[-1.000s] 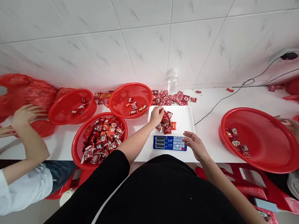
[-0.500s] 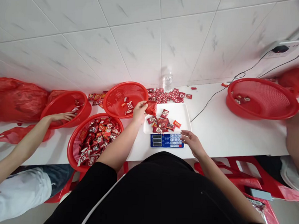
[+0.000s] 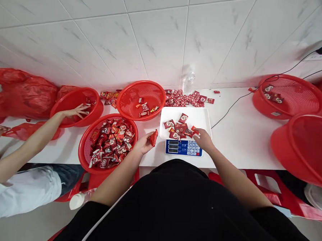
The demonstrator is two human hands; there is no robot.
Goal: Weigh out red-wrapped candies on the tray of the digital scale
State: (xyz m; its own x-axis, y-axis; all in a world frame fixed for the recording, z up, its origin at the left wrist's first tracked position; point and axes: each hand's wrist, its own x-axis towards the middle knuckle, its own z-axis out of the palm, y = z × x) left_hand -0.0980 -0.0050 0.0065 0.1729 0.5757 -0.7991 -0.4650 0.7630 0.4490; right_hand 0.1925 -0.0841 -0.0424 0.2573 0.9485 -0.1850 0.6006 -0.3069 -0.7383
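Note:
My left hand [image 3: 145,142] is closed on a red packet [image 3: 154,137], held between the full basket and the scale. Over the right edge of the scale's white tray [image 3: 201,117], my right hand [image 3: 204,140] pinches a small orange-red wrapped candy [image 3: 195,130]. Several dark red wrapped candies [image 3: 180,128] lie together on that tray. Below it is the scale's blue keypad panel [image 3: 184,148]. To the left, a red basket [image 3: 81,145] is heaped with mixed wrapped candies [image 3: 112,143].
Behind it stands a red basket [image 3: 141,84] with a few candies. Loose candies [image 3: 178,98] and a clear bottle [image 3: 189,82] line the wall. A co-worker's hand [image 3: 76,111] reaches into a left basket [image 3: 70,94]. At right are two baskets [image 3: 289,80] [image 3: 292,141] and a black cable [image 3: 232,102].
My left hand has drawn back from the tray, down and left, with the red packet. My right hand has moved onto the tray and taken hold of the candy. Another basket has appeared at right.

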